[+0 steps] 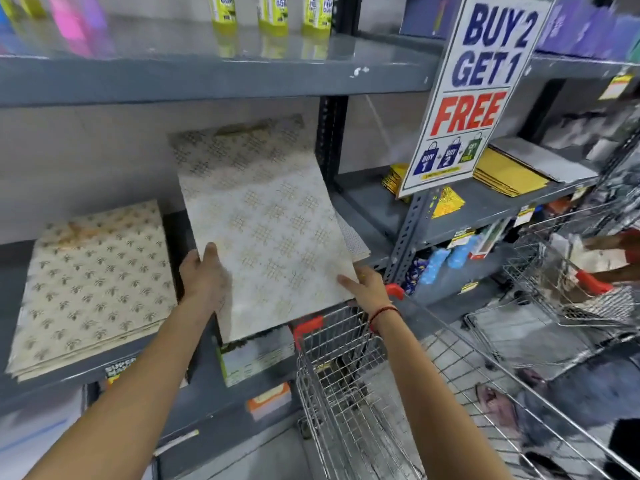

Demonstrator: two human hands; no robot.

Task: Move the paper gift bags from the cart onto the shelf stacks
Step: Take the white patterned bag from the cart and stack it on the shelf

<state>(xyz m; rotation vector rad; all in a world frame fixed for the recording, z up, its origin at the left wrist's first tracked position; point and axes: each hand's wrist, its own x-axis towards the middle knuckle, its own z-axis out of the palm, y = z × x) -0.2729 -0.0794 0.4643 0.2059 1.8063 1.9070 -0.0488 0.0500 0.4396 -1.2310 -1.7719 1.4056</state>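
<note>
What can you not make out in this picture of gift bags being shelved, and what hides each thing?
Head view:
- Fingers of the left hand and right hand: hidden beneath the white, gold-latticed paper gift bag they hold.
- Stack under that bag: mostly covered by it.
- Yellow-green plastic bottles: tops cut off by upper edge.
- Yellow shelf label: print blurred.
</note>
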